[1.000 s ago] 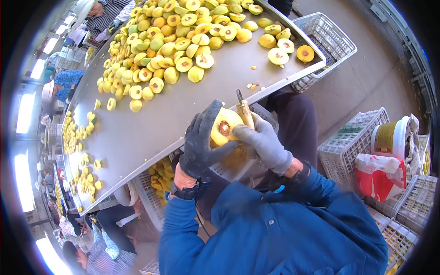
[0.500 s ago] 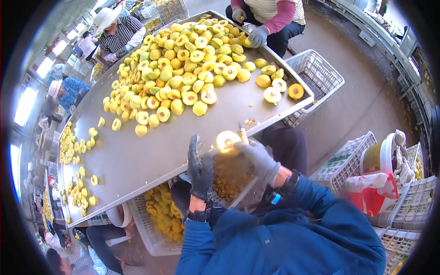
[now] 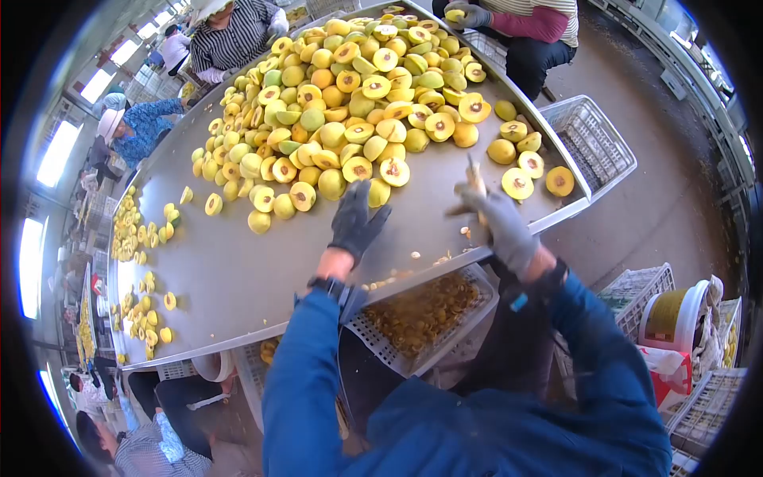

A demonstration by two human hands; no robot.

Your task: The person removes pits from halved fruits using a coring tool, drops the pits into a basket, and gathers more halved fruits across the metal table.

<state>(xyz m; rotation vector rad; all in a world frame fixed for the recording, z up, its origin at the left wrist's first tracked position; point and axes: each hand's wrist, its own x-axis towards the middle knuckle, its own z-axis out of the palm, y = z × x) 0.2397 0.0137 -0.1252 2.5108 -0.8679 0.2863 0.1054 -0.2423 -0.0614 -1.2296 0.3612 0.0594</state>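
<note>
My left hand [image 3: 358, 226], in a dark glove, reaches over the metal table [image 3: 254, 278] with its fingers apart and nothing in them. Its fingertips are at the near edge of a pile of halved yellow peaches [image 3: 334, 143], close to a peach half [image 3: 379, 193]; whether they touch it I cannot tell. In a grey glove, my right hand [image 3: 509, 230] is closed round a small pitting tool [image 3: 475, 179] with a pale handle and a thin metal tip pointing away from me. Several loose peach halves [image 3: 517, 184] lie just beyond it.
Below the table's near edge is a crate [image 3: 477, 310] of brown pits and scraps. Smaller peach pieces [image 3: 143, 318] lie at the table's left. Co-workers [image 3: 234, 36] sit around the far side. Another crate [image 3: 596, 143], a bucket [image 3: 675, 314] and a red bag [image 3: 668, 370] stand at right.
The bright peach half between my hands has left them. Both hands have moved forward over the table, the right one also rightward with the tool. The view has shifted.
</note>
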